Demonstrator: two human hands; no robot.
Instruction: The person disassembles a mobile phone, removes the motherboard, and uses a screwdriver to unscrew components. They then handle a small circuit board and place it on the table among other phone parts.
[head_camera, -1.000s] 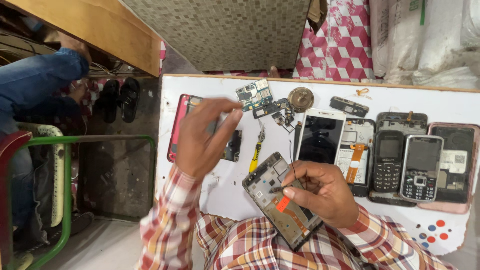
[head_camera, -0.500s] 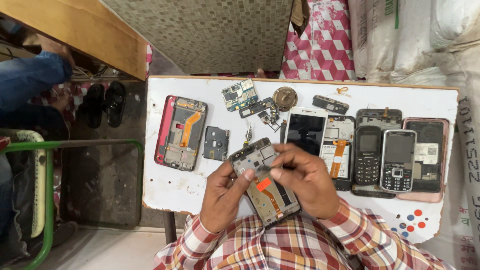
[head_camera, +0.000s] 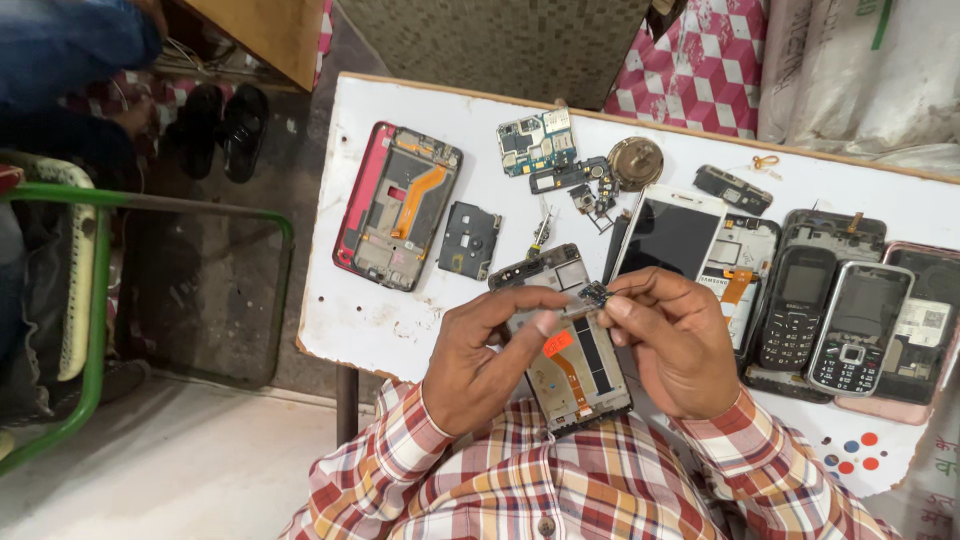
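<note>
The worktop is a white board carrying opened phones and loose parts. At its right edge lie several handsets: two keypad phones side by side on larger phone shells, and a white-framed phone face up, just left of them. At the left lies a red-edged frame with an orange flex strip, and a dark cover plate just beside it. Near the far edge sit a green circuit board, small black modules and a round metal disc.

Over the near edge, an open phone chassis with an orange flex cable lies partly on the worktop, partly over the person's lap, under both hands.

The left hand is closed narrowly, thumb and forefinger pinched at the upper part of the chassis. The right hand is likewise pinched, holding a small component just above the chassis top edge. Whether the left fingertips touch the component or only the chassis cannot be told.

For good handling, in judgement: brace both wrists on the worktop edge, hold the component by its edges, keep it level, and apply no force on the orange flex cable.
</note>
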